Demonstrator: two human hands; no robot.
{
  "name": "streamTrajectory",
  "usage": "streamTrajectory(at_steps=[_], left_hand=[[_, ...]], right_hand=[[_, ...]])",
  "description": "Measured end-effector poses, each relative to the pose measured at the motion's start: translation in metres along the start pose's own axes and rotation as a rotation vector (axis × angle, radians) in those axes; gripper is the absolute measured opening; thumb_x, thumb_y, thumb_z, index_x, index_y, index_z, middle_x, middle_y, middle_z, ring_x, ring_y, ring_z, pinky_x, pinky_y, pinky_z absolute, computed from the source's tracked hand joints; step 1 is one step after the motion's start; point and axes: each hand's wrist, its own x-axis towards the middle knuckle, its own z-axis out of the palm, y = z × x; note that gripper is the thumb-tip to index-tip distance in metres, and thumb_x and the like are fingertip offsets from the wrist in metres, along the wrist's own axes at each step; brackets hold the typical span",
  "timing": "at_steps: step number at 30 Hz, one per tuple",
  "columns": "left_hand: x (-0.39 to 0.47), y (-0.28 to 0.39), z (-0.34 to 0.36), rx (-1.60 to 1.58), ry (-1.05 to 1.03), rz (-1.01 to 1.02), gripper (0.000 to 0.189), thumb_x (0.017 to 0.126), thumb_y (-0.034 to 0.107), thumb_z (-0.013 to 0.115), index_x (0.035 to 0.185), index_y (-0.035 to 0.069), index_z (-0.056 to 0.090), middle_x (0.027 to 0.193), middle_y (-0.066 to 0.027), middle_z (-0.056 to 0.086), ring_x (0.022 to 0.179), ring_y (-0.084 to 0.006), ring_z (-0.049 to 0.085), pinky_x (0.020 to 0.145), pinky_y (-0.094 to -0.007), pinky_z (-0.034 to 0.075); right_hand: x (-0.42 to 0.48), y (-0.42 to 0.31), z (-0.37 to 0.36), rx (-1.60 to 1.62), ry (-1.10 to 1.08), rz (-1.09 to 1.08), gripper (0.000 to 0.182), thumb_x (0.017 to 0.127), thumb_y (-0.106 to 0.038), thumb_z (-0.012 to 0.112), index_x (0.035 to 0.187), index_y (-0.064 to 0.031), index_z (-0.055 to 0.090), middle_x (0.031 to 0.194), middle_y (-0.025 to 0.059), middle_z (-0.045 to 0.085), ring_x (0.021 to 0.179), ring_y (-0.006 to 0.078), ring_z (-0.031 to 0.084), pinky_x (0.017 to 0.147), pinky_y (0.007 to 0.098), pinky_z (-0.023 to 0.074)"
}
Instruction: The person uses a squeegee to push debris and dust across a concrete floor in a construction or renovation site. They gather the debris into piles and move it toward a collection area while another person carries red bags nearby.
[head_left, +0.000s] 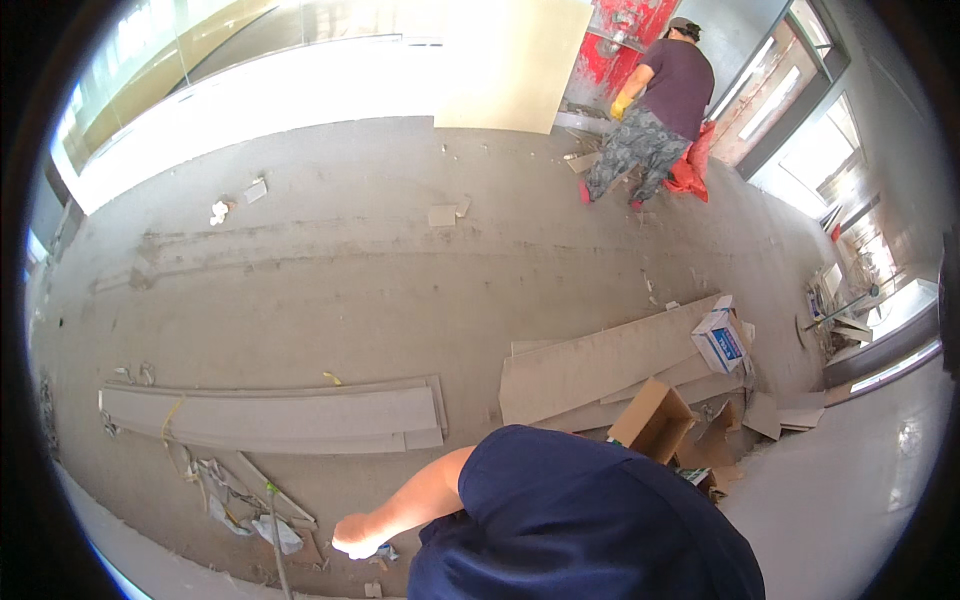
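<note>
My left hand (361, 535) is at the lower middle, at the end of a bare forearm coming out of a navy sleeve. It is overexposed, its fingers look bent, and whether it holds anything is unclear. A small blue-and-white scrap (386, 553) shows just beside it. To its left stands a thin pole with a green tip (276, 525), apart from the hand. White plastic sheeting (279, 534) and thin strips lie around the pole's upper part. My right hand is out of view; my navy shirt fills the bottom.
Long grey boards (270, 416) lie stacked at left, wider boards (600, 367) at right. An open cardboard box (652, 420) and a blue-and-white carton (721, 341) are by them. A co-worker (679, 90) with a yellow glove stands at the back beside a red sack (694, 165).
</note>
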Motion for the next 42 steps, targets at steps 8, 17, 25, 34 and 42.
streamTrajectory(at_steps=[8,17,25,34,42], left_hand=[[0.022,0.041,-0.078,0.108,0.053,0.105,0.028,0.087,0.017,0.049,0.073,-0.007,0.054,0.064,-0.0202,0.051,0.060,-0.0257,0.057,0.053,-0.0378,0.055],[-0.038,0.119,-0.110,0.149,0.456,-0.150,0.025,0.085,0.015,0.052,0.065,0.001,0.048,0.055,-0.0116,0.049,0.050,-0.0212,0.050,0.054,-0.0348,0.045],[-0.051,0.145,-0.154,0.054,0.223,-0.190,0.023,0.087,0.010,0.042,0.065,0.003,0.042,0.055,-0.0116,0.043,0.054,-0.0257,0.047,0.063,-0.0436,0.047],[0.021,0.159,-0.201,-0.375,-0.003,0.055,0.029,0.084,0.010,0.043,0.057,0.011,0.033,0.048,-0.0041,0.031,0.041,-0.0148,0.026,0.044,-0.0291,0.025],[0.168,0.097,-0.289,-0.138,-0.169,0.054,0.012,0.089,0.013,0.045,0.092,0.002,0.046,0.069,-0.0053,0.041,0.059,-0.0124,0.039,0.054,-0.0246,0.032]], right_hand=[[0.038,-0.052,-0.003,0.086,-0.148,-0.141,0.014,0.067,-0.017,0.062,0.069,-0.0033,0.060,0.069,0.0165,0.060,0.067,0.0322,0.061,0.060,0.0414,0.0488],[0.015,-0.116,0.060,0.069,-0.350,-0.240,0.032,0.074,-0.014,0.056,0.105,-0.0065,0.052,0.112,0.0195,0.047,0.095,0.0358,0.056,0.075,0.0428,0.0475],[-0.009,-0.128,0.160,-0.047,-0.760,-0.228,0.035,0.082,-0.034,0.045,0.086,-0.0070,0.066,0.084,0.0171,0.064,0.086,0.0332,0.061,0.073,0.0417,0.0490],[0.016,-0.219,0.155,0.371,-0.823,-0.305,0.069,0.071,-0.070,0.053,0.067,-0.0010,0.058,0.071,0.0124,0.059,0.068,0.0239,0.056,0.062,0.0355,0.0425],[0.083,-0.283,0.205,0.370,-0.741,-0.277,0.039,0.063,-0.039,0.076,0.074,-0.0045,0.064,0.077,0.0135,0.064,0.076,0.0296,0.061,0.069,0.0354,0.0474]])
